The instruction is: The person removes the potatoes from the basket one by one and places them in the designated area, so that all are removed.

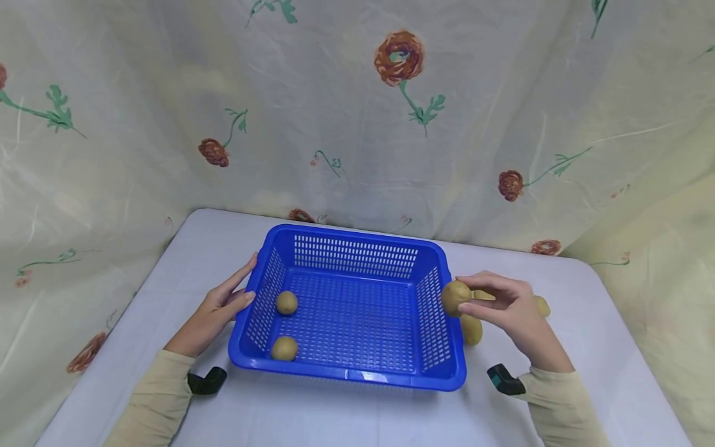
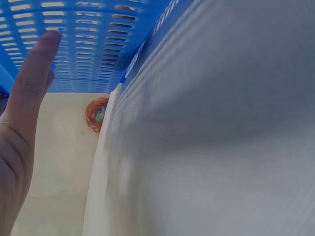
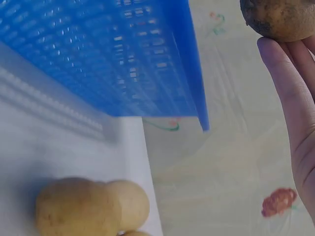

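The right hand [image 1: 511, 310] pinched a potato [image 1: 455, 297] between thumb and fingertips, holding it above the right rim of the blue basket [image 1: 346, 374] — just outside the basket wall. The left hand [image 1: 218, 308] lay with straight fingers flat against the basket's left side, gripping nothing. Two potatoes rested inside the basket near its left wall — one [image 1: 287, 302] farther back, one [image 1: 284, 348] at the front. More loose potatoes [image 1: 472, 329] lay on the white tabletop [image 1: 346, 416] just right of the basket, under and behind the right hand.
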Demonstrator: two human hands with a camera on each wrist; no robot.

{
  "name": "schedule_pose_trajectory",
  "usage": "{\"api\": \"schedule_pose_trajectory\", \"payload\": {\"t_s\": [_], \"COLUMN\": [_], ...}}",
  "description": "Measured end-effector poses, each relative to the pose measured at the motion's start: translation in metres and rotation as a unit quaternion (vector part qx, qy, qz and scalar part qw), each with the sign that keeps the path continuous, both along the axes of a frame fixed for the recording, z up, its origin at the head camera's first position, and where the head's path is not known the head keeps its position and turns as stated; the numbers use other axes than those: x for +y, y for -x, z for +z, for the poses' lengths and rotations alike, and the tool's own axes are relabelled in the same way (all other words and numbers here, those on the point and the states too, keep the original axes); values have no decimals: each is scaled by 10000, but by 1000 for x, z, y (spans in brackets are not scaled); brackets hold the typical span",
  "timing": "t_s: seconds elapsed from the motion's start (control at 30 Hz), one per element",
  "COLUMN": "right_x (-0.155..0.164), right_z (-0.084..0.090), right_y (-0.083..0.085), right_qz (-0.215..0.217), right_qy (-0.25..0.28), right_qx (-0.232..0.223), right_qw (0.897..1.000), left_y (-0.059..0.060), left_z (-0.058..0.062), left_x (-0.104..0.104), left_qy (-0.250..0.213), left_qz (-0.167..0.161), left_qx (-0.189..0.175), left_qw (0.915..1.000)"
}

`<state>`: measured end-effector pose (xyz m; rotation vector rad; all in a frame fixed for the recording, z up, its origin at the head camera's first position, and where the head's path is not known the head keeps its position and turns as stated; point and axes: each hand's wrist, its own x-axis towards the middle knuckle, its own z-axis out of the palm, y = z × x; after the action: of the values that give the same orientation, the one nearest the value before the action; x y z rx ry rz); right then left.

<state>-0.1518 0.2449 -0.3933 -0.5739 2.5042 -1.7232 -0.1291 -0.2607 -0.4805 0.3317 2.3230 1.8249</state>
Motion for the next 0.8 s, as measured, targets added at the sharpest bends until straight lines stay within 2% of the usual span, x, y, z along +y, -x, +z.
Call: {"api": "schedule_pose_trajectory", "payload": {"t_s": [0.17,0.37,0.6,0.8], "right_x": [9,19,33,44], "right_z": [-3,-11,-24,-32], "right_y": [-5,-8,-10,-13], "right_qz": [-427,-911,-1151,-1470], "right_qy": [-53,-426,-349,-821], "right_qx": [-43,-28,-141,-147], "right_qw": [9991,9949,9926,9856], "left_y": [0,0,-1,-1], "left_z": [0,1,2,2], "left_x": [0,1,1,2], "left_qy": [6,17,45,106], "left_qz": [17,31,54,69], "left_qx": [1,-3,-12,-14], "left_qw": [10000,10000,10000,9999]}}
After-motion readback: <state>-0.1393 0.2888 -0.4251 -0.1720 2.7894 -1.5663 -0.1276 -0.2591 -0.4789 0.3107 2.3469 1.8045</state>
